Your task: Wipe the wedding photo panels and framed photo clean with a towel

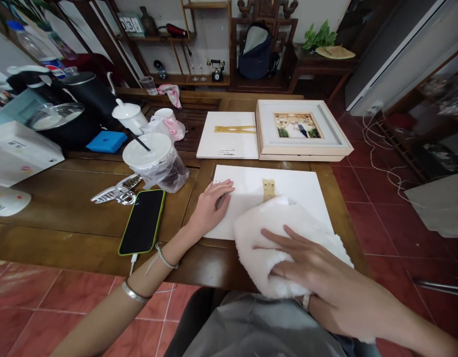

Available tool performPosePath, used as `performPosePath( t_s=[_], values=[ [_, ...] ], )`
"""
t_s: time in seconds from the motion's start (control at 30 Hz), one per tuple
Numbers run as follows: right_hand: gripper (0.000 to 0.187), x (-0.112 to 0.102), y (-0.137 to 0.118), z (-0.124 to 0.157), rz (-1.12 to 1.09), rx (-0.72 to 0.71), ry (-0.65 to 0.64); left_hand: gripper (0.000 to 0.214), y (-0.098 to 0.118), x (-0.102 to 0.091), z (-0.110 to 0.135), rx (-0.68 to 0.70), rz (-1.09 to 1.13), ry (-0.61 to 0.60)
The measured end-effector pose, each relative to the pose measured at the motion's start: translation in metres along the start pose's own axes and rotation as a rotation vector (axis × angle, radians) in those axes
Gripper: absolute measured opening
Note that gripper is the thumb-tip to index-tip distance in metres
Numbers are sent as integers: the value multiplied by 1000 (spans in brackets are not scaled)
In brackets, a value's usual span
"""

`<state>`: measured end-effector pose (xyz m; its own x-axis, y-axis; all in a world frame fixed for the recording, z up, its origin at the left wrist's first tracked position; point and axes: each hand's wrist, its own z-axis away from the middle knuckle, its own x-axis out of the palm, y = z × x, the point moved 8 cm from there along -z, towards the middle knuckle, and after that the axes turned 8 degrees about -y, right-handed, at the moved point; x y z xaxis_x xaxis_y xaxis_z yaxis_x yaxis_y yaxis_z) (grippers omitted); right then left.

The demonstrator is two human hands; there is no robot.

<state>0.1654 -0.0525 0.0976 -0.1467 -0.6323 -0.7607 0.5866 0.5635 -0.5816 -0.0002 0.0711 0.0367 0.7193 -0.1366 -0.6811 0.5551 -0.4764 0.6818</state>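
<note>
A white flat panel [251,191] with a small gold hanger [268,189] lies on the wooden table [76,218] in front of me. My left hand [210,204] rests on its left edge, fingers curled and pressing down. My right hand [307,263] lies flat with fingers spread on a fluffy white cloth [262,238] that covers the panel's near right corner. A second white panel [229,136] and a framed picture [301,130] lie further back.
A phone in a green case [143,221] with a cable lies left of my left hand. Behind it are a lidded cup in a plastic bag [156,161], a metal clip tool [115,191], tea ware, a blue box [106,141] and white bags. Shelves stand at the back.
</note>
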Motion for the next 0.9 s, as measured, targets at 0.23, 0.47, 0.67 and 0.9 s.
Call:
performPosePath(
  t_s=[0.23, 0.47, 0.67, 0.9],
  values=[
    [47, -46, 62, -14, -75, 249, 387, 25, 0, 0, 0, -7, 4, 2],
    [37, -56, 92, -57, 201, 262, 432, 35, -3, 2, -1, -9, -51, -16],
    [52, -33, 60, -70, 352, 80, 252, 37, -5, 3, -1, -31, -47, -23],
    [55, -2, 12, -34, 180, -80, 33, 37, -5, 2, -1, -26, -46, -18]
  ],
)
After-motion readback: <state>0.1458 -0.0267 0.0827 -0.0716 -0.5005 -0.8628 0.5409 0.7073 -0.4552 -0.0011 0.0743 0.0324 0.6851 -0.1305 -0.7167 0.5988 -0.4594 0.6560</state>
